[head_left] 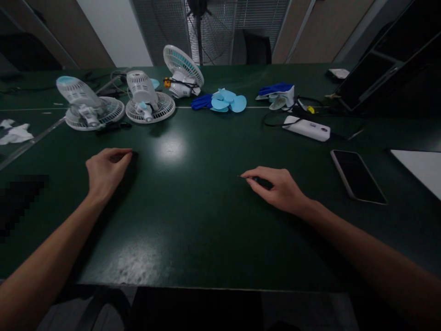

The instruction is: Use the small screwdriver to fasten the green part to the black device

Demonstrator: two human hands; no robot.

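Note:
My left hand (105, 171) rests on the dark green table (193, 220) with its fingers curled under; nothing shows in it. My right hand (275, 186) lies on the table further right. Its thumb and fingers are pinched together on something small and dark that I cannot make out. Beyond the hands, at the back left, lie three small white desk fans (90, 108) (148, 99) (182, 71) in partly dismantled state. Light blue fan blades (227, 101) lie beside a blue glove (201, 102).
A black phone (357, 176) lies to the right of my right hand, a white power bank (308, 128) with a cable behind it. More blue gloves and parts (277, 94) sit at the back, a white sheet (420, 170) at the right edge, crumpled tissue (15, 133) at the left.

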